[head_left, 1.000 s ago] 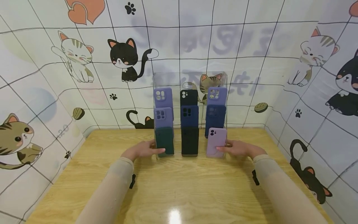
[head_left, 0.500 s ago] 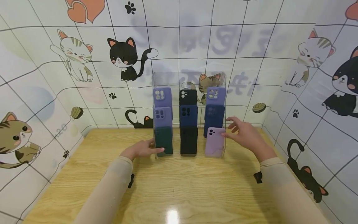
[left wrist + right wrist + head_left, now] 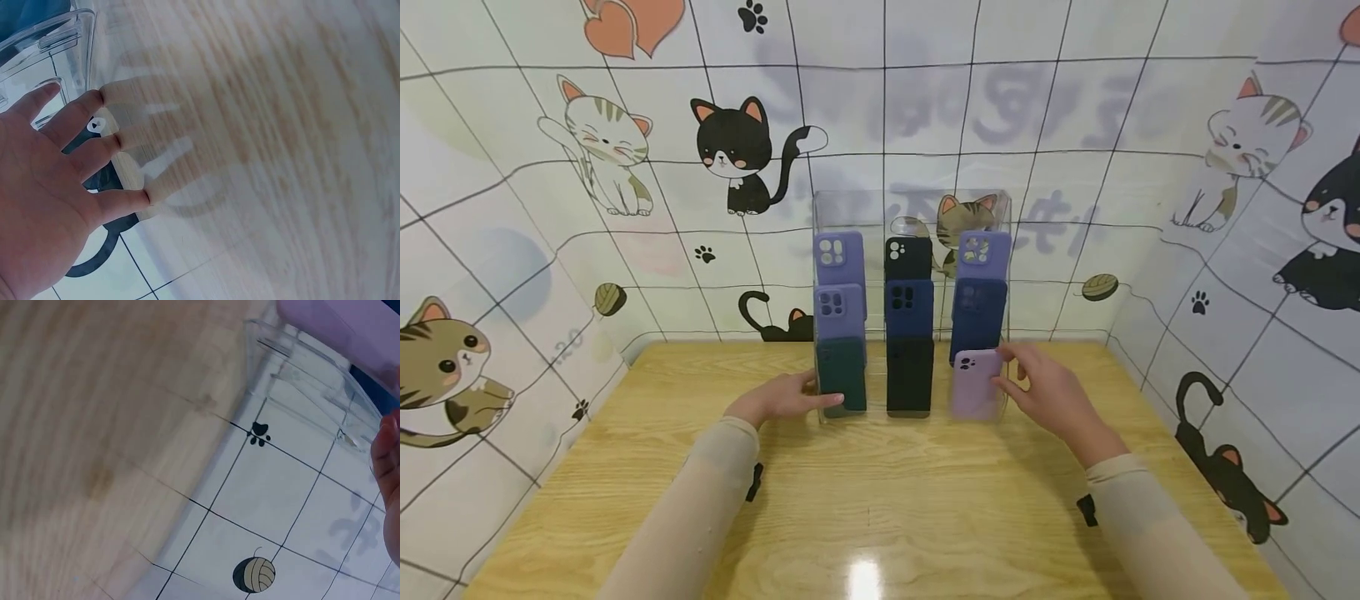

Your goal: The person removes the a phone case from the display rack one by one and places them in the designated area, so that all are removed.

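Wooden table (image 3: 880,500), cat wallpaper, clear phone-case rack (image 3: 910,217) at the far edge.
Left hand (image 3: 778,402) rests flat, fingers straight, bracing the rack's left side; right hand (image 3: 1045,387) pinches the lilac case (image 3: 973,383) leaning upright in the near right slot.

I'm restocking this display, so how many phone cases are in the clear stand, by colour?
Purple cases: 3
Lilac case: 1
Navy cases: 2
Black cases: 2
Dark green case: 1
Total: 9 in the clear stand
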Demonstrator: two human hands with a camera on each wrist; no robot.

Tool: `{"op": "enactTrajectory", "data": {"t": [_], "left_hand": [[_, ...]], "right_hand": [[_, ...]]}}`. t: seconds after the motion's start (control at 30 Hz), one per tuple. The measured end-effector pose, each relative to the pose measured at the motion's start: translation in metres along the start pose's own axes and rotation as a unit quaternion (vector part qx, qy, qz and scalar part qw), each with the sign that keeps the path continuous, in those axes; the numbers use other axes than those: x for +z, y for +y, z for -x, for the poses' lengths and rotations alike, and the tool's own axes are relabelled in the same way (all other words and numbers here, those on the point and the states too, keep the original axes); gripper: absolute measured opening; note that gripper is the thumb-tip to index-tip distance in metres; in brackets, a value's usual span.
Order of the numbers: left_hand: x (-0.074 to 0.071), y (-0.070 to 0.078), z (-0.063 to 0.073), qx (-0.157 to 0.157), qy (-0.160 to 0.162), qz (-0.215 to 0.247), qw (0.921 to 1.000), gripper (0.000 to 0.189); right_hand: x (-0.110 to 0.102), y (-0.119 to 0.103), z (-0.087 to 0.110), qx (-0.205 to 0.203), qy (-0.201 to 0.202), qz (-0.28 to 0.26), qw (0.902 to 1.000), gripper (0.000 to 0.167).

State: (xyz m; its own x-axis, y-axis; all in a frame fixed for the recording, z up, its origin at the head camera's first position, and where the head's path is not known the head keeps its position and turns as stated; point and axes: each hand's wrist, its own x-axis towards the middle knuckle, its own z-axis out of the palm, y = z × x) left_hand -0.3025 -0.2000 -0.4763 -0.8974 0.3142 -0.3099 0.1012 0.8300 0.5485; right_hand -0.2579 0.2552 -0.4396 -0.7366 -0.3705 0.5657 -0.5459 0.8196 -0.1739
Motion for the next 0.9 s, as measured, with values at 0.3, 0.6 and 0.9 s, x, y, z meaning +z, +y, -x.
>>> {"op": "enactTrajectory", "data": {"t": [0.3,0.6,0.9], "left_hand": [[-0.003,0.001,0.002,-0.002,-0.006,0.003,1.0000,0.118],[0.000,-0.002,0.000,0.001,-0.006,0.000,1.0000,0.117],[-0.004,0.002,0.002,-0.003,-0.007,-0.015,0.9998,0.118]], "right_hand": [[0.010,-0.004,0.002,0.016,-0.059,-0.055,0.9966,0.055],[0.013,-0.001,-0.001,0.011,-0.046,-0.092,0.9946,0.051],[0.002,-0.018,-0.023,-0.002,0.001,-0.092,0.9958,0.049]]}}
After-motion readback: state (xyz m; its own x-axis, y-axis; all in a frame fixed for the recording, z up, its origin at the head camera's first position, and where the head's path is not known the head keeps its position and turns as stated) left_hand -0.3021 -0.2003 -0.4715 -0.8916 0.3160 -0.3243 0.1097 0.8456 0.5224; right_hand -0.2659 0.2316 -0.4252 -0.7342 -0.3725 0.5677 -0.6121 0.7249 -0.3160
